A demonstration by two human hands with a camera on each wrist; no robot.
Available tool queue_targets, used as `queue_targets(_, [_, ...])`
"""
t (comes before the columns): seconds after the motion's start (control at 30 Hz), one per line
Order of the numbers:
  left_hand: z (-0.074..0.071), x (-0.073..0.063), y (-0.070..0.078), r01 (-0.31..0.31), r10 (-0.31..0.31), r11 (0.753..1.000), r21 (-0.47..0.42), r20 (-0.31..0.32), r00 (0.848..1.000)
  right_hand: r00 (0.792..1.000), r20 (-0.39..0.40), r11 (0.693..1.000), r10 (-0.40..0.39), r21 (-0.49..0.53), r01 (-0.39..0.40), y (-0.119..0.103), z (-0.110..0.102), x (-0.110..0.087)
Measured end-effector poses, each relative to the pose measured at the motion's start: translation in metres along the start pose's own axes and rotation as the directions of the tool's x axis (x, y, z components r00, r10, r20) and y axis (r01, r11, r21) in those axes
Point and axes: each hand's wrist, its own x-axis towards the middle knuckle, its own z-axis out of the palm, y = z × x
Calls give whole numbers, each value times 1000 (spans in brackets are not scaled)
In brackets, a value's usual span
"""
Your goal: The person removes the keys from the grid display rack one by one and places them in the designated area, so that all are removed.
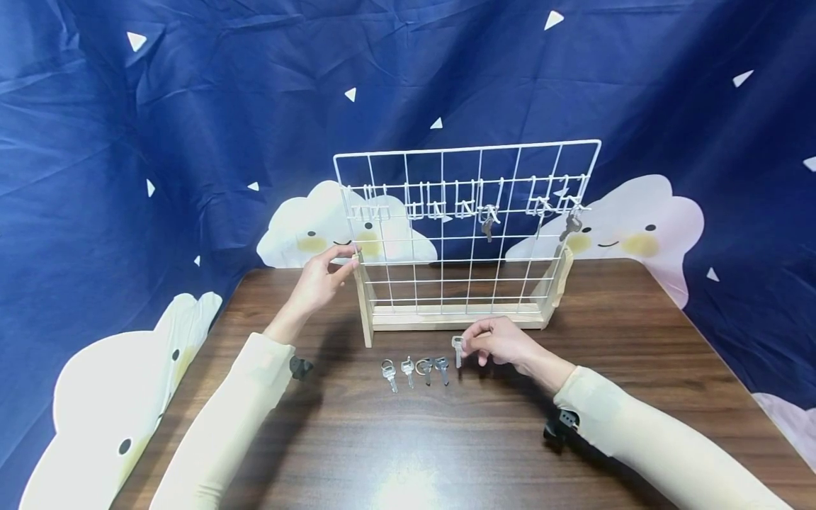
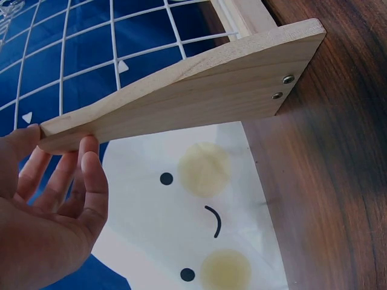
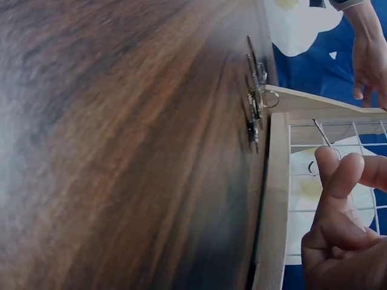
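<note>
My right hand (image 1: 500,341) pinches a silver key (image 1: 457,349) between thumb and fingers, just above the table in front of the rack. In the right wrist view the key (image 3: 322,132) sticks out thin and edge-on past the fingertips. With thumb and fingers my left hand (image 2: 54,199) grips the tip of the rack's wooden side panel (image 2: 199,96). The white wire grid rack (image 1: 472,273) stands upright on its wooden base. Several keys (image 1: 408,370), some showing rings, lie in a row to the left of the right hand.
A row of white wire hooks (image 1: 436,210) runs along the grid's upper part. On the hooks at the right hang a key (image 1: 487,228) and another key (image 1: 570,225). Behind the brown wooden table (image 1: 510,453) hangs a blue curtain (image 1: 255,106) with cloud prints.
</note>
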Motion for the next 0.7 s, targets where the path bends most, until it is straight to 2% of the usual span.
queue_targets(0.47, [1, 0, 0, 7, -7, 1000, 0, 3, 1000, 998, 44, 997, 38, -68, -35, 16, 7, 11])
queue_targets(0.7, [1, 0, 0, 7, -7, 1000, 3, 5, 1000, 998, 47, 992, 47, -116, -42, 22, 11, 11])
